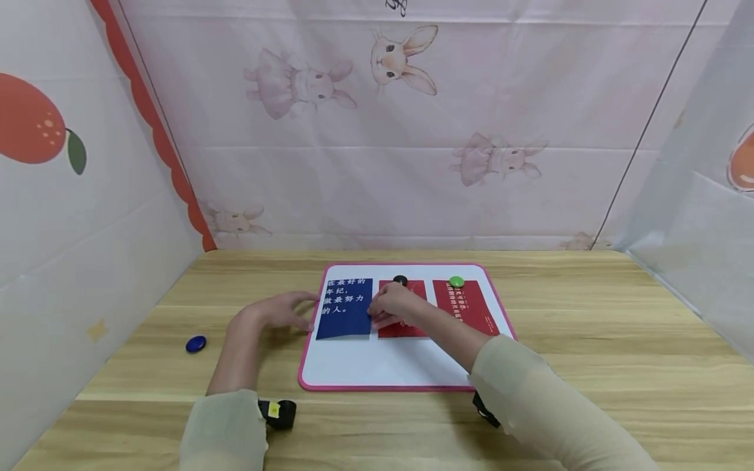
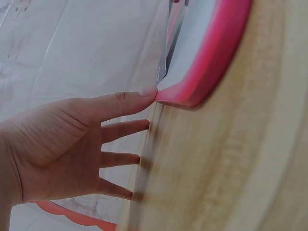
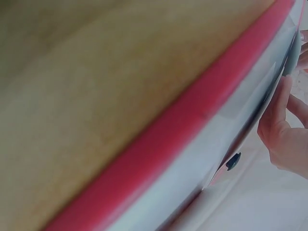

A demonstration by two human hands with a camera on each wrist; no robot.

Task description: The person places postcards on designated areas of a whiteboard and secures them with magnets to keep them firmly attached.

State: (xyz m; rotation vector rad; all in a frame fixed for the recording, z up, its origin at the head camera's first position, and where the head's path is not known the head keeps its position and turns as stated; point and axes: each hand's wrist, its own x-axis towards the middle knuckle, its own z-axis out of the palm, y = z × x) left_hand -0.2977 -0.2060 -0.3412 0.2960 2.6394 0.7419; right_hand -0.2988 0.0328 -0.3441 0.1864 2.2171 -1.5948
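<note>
A blue card (image 1: 344, 320) with white characters lies on the left part of a pink-rimmed whiteboard (image 1: 377, 366). My right hand (image 1: 393, 304) reaches across and pinches the card's right edge, its fingers curled; the exact fingertip contact is partly hidden. Beside the board's left rim is my left hand (image 1: 283, 311), fingers spread. In the left wrist view, that hand's thumb (image 2: 139, 95) touches the pink rim and its other fingertips meet the tabletop. A red card (image 1: 406, 330) lies partly under my right hand, with a second red card (image 1: 468, 307) to its right.
A black round magnet (image 1: 400, 280) sits at the middle card's top, and a green magnet (image 1: 456, 282) at the right card's top. The dark blue magnet (image 1: 196, 344) lies on the wooden table (image 1: 607, 340) left of the board. Printed cloth walls stand behind and on both sides.
</note>
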